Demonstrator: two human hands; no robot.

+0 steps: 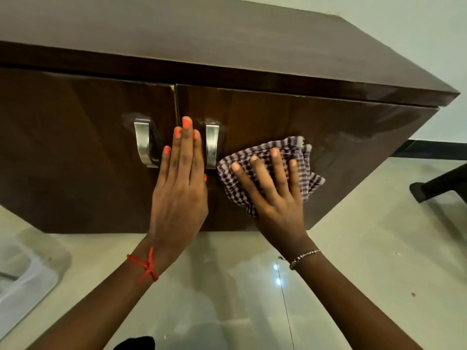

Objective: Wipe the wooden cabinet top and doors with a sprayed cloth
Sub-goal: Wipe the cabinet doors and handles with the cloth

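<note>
A dark brown wooden cabinet stands in front of me, its top (227,36) seen from above and two glossy doors below. My left hand (180,183) lies flat, fingers together, over the seam between the left door (75,152) and the right door (341,137), between the two metal handles (142,142) (211,145). My right hand (275,195) presses a crumpled purple-and-white checked cloth (307,178) flat against the right door, fingers spread over it. No spray bottle is in view.
A pale glossy tiled floor (353,261) spreads below and to the right of the cabinet. A clear plastic container (22,274) sits at the lower left. A black furniture leg (439,188) stands on the floor at the right.
</note>
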